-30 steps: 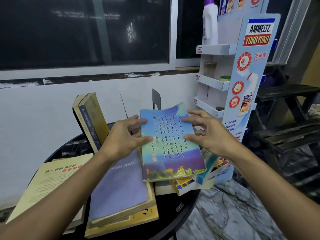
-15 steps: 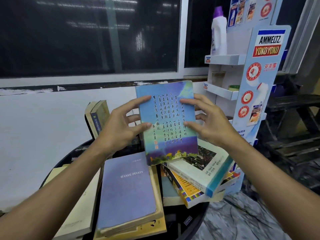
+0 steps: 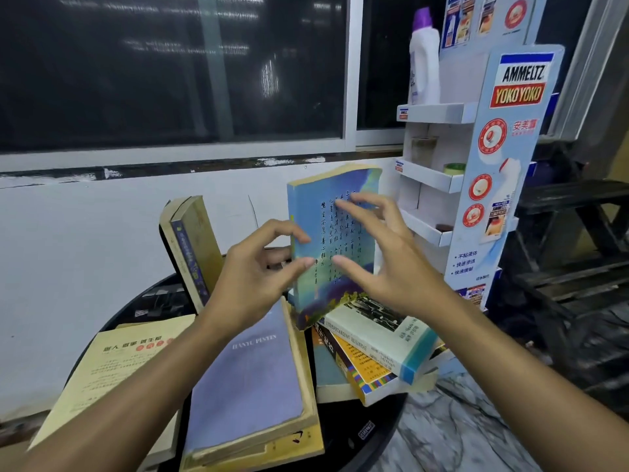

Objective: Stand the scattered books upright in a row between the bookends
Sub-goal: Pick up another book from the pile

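**Upright Placement: Tip-Over Hazards**

The blue paperback book (image 3: pixel 340 233), its cover printed with columns of dark calligraphy, stands almost upright at the back of the round black table (image 3: pixel 367 437). Its lower edge sits just behind the flat-lying books, and what supports it is hidden.

The left hand (image 3: pixel 252 284) grasps the spine edge. The thumb and index finger curl onto the cover and the other fingers reach behind. The right hand (image 3: pixel 391 267) is released, with its fingers spread across the front cover. Contact cannot be confirmed.

Two yellowed books (image 3: pixel 194 247) lean to the left, with an open gap between them and the blue paperback book.

Probable faults:

1. **Forward fall.** If the left hand lets go with no neighbour alongside, the thin, soft cover is likely to buckle. The book would then drop onto the lilac-grey hardback (image 3: pixel 252 379).
2. **Unstable footing.** If the lower edge rests on the slanted white-and-teal textbook (image 3: pixel 381 338) rather than on the table, the base may slide.
3. **Sideways topple.** Without support it could fall into the gap, or right toward the cardboard display stand (image 3: pixel 510 165).
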